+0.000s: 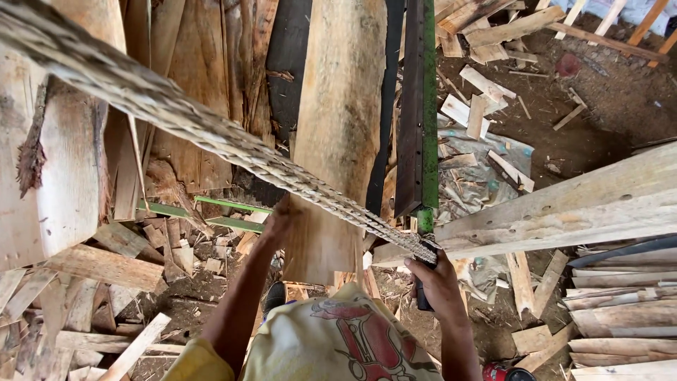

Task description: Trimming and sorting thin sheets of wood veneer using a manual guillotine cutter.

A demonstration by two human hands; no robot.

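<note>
A tall pale wooden slab (337,120) stands upright in front of me. My left hand (277,222) grips its lower left edge, partly hidden behind a thick braided rope (176,113) that runs from the upper left down to my right hand. My right hand (438,279) is closed around a dark handle (422,302), right where the rope's end meets it. Just above that hand rises a dark metal bar with a green edge (417,106), next to the slab's right side. My yellow shirt with a red print (345,346) fills the bottom middle.
Rough planks and offcuts (92,268) lie piled on the left. A long pale plank (564,208) slants across the right, above stacked boards (620,317). Wood scraps (486,92) and crumpled sheeting lie on the dirt floor (599,106). A red object (497,372) sits at bottom right.
</note>
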